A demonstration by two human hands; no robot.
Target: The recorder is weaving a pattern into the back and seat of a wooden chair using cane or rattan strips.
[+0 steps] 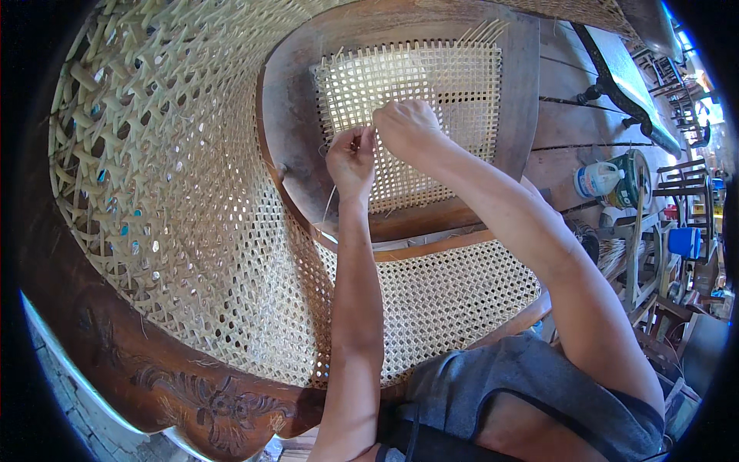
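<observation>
A dark wooden seat frame [289,108] with a partly woven pale cane panel [454,85] rests tilted on a larger caned chair. My left hand [350,162] pinches a thin cane strand [329,204] at the panel's left part. The strand trails down over the frame's edge. My right hand [406,127] sits just beside it, fingers curled onto the weave and touching the same strand. Loose strand ends [481,32] stick up from the panel's top edge.
The big chair's curved caned back [185,177] and carved wooden rail [177,385] fill the left. Its caned seat [454,300] lies under my arms. At the right are a plank wall [570,115], a white plastic jug [596,179], a blue container [683,240] and stacked wooden furniture parts.
</observation>
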